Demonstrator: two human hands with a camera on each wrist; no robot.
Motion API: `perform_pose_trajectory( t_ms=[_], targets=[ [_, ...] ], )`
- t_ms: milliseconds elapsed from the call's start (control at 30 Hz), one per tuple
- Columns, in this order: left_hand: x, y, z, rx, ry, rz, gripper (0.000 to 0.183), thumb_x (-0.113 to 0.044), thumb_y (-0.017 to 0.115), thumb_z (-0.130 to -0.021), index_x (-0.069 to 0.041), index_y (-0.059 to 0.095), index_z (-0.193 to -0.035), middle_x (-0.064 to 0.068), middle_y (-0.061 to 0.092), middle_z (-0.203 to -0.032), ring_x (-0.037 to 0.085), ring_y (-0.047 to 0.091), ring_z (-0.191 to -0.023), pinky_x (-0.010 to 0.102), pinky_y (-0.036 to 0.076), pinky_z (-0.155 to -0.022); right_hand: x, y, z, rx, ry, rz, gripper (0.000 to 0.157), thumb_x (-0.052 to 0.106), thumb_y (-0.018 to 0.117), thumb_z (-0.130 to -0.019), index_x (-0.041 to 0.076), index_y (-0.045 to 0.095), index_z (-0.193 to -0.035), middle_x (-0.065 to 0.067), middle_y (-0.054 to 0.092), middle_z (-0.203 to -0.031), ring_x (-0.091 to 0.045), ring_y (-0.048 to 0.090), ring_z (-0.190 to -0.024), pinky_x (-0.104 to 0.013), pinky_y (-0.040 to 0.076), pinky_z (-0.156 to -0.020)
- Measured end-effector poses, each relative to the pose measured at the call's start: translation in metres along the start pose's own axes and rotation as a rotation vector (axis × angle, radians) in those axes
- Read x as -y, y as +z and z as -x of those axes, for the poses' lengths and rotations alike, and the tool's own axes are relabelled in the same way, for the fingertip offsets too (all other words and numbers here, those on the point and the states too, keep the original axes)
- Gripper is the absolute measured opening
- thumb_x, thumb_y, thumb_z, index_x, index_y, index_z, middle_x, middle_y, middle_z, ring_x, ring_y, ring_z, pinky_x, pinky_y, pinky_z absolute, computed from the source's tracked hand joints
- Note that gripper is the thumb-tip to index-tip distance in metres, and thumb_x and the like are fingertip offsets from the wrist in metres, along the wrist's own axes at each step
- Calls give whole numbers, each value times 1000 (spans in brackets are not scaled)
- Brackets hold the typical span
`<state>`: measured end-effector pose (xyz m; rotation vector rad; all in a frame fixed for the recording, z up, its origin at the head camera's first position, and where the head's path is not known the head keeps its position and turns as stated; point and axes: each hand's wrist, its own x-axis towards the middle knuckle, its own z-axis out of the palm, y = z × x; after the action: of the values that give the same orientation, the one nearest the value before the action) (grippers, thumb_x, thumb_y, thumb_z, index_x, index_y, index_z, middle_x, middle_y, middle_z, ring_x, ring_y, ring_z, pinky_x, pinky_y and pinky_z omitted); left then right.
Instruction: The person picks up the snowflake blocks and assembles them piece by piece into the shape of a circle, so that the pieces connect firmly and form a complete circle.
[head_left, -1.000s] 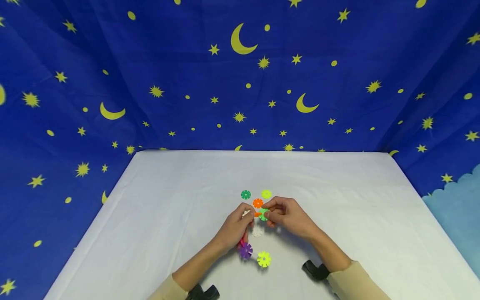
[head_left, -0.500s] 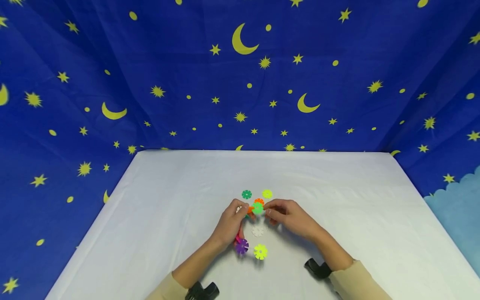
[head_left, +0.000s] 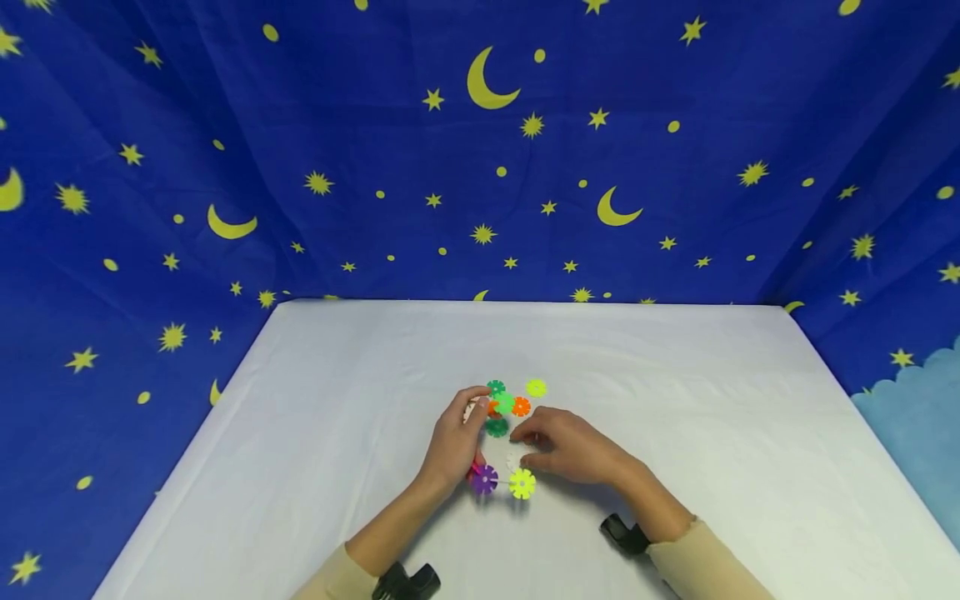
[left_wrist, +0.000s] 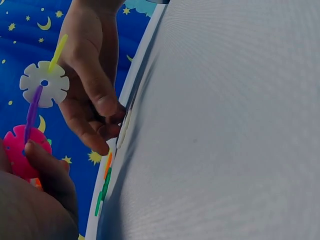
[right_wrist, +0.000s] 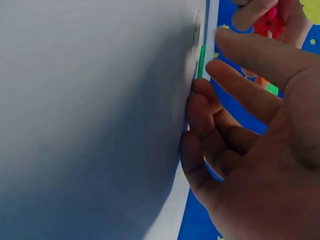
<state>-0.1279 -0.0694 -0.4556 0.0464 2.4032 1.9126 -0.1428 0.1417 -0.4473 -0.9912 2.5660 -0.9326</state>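
Observation:
My left hand (head_left: 453, 442) holds a joined chain of notched, flower-shaped plastic discs above the table. The chain has a light green disc (head_left: 503, 403) at its far end, and a purple disc (head_left: 484, 480) and a yellow disc (head_left: 522, 484) at its near end. In the left wrist view, a pink disc (left_wrist: 20, 155) lies by the fingers, and a white disc (left_wrist: 52, 90) links purple and yellow. Other joints are hidden by the hand. My right hand (head_left: 573, 446), thumb and fingers apart, hovers over a loose white disc (head_left: 513, 461), holding nothing.
Loose discs lie on the white-covered table (head_left: 675, 375): a dark green one (head_left: 497, 427), an orange one (head_left: 521, 407), a yellow one (head_left: 536, 388) and another green one (head_left: 496, 387) farther back. A blue star-patterned curtain (head_left: 375, 133) stands behind.
My right hand has let go of the light green disc and come down toward the loose white one. My left hand has drawn the chain left and slightly away from me.

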Motion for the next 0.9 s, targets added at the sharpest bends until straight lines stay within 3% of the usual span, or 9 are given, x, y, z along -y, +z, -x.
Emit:
perform_pose_trajectory(
  t_ms=[133, 233, 333, 433, 500, 567, 633, 800, 900],
  targets=[
    [0, 1, -1, 44, 24, 10, 40, -45, 45, -101, -24, 57, -133, 9, 66, -106, 14, 46, -35, 30, 42, -34, 0, 1, 1, 3, -16, 65, 25, 21, 75, -83, 18, 72, -108, 9, 59, -95, -12, 53, -85, -29, 46, -77],
    [1, 2, 0, 68, 23, 17, 38, -43, 44, -101, -26, 59, -133, 13, 65, -100, 13, 46, -35, 28, 40, -34, 0, 2, 1, -6, -15, 70, 22, 17, 77, -81, 18, 70, -102, 9, 57, -94, -11, 52, -85, -30, 45, -77],
    [1, 2, 1, 75, 16, 33, 38, -40, 44, -102, -24, 59, -133, 15, 65, -104, 13, 45, -35, 26, 38, -34, -1, 3, 1, 0, 4, 27, 22, 16, 77, -81, 19, 63, -97, 10, 56, -91, -9, 51, -83, -30, 46, -76],
    [2, 1, 2, 84, 8, 41, 38, -40, 44, -102, -24, 58, -134, 10, 63, -114, 13, 45, -36, 26, 37, -33, -2, 3, 0, 16, 31, -45, 20, 16, 75, -83, 18, 58, -93, 10, 56, -83, -8, 51, -75, -27, 46, -69],
    [2, 0, 2, 90, 4, 35, 39, -42, 44, -102, -24, 58, -134, 10, 64, -111, 13, 45, -35, 26, 37, -33, -2, 2, 1, 7, 46, -101, 18, 15, 74, -85, 18, 58, -92, 8, 56, -77, -8, 51, -69, -26, 46, -62],
    [3, 0, 2, 92, 2, 25, 40, -44, 44, -101, -25, 59, -134, 15, 64, -99, 12, 45, -35, 26, 37, -33, -3, 0, 2, -29, 52, -152, 17, 14, 74, -86, 17, 59, -93, 7, 56, -74, -9, 51, -65, -26, 46, -57],
    [3, 0, 2, 91, 3, 20, 41, -46, 44, -101, -25, 59, -133, 15, 64, -96, 13, 46, -36, 26, 37, -33, -3, -2, 2, -83, 54, -190, 16, 13, 73, -86, 16, 60, -95, 6, 57, -73, -10, 52, -64, -26, 46, -55],
    [3, 1, 1, 97, -7, 39, 40, -44, 44, -101, -25, 58, -133, 6, 62, -113, 13, 48, -38, 26, 38, -33, -2, -6, 3, -215, 59, -211, 15, 12, 72, -87, 14, 62, -97, 7, 59, -74, -11, 54, -65, -26, 47, -56],
    [-7, 0, 5, 104, -21, 37, 37, -36, 43, -103, -22, 57, -134, 11, 62, -110, 12, 48, -38, 25, 39, -35, -1, -7, 3, -281, 79, -205, 12, 17, 73, -87, 17, 63, -94, 7, 59, -73, -11, 54, -64, -27, 47, -56]
  ],
)
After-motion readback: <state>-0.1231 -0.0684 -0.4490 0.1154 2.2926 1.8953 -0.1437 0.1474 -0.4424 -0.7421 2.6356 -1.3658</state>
